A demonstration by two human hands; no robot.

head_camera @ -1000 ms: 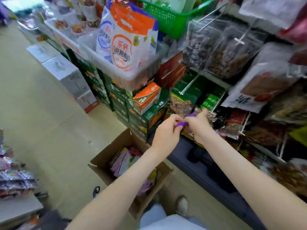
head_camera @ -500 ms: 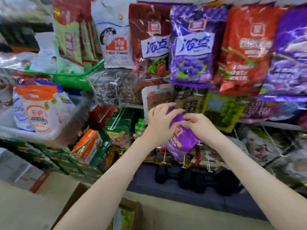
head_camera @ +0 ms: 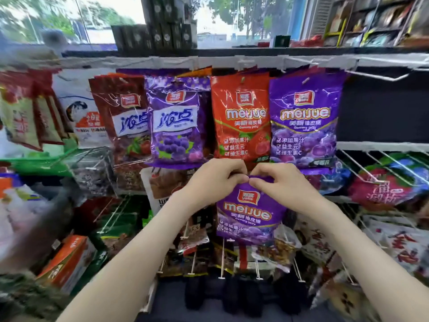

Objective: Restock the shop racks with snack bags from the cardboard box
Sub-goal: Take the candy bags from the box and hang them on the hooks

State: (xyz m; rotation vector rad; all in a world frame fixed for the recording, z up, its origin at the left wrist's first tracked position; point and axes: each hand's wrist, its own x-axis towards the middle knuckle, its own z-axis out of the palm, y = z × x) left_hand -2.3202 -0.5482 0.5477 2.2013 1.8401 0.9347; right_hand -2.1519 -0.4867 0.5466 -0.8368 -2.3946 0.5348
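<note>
At the lower left an orange and white cardboard carton (head_camera: 67,259) is observed, tilted, among blurred packets. Above it the rim of a green plastic basket (head_camera: 34,160) is noted. Along the white metal rail (head_camera: 139,62) of the rack a row of glossy bags is hung, each touching or overlapping its neighbour. In order these are a white bag printed with a cartoon figure (head_camera: 84,119), a dark red bag with a strawberry picture (head_camera: 126,122), a purple bag with a grape picture (head_camera: 176,126), an orange-red gummy bag lettered "meijue" (head_camera: 241,117) and a purple hanging bag of the same lettering (head_camera: 304,122).

Below the orange-red bag the left hand (head_camera: 213,180) is recorded with fingers curled, pinching the left part of the top edge of a loose purple "meijue" gummy bag (head_camera: 249,212). This bag is held upright in front of the lower rows of the rack, its top just beneath the hanging row. The right hand (head_camera: 283,187) is recorded pinching the right part of the same top edge between thumb and fingers. The two hands are almost touching. Further right a white wire hook (head_camera: 380,76) is seen projecting from the rail, and below it a red strawberry-print bag (head_camera: 383,184) is noted among slanted wire pegs.
</note>
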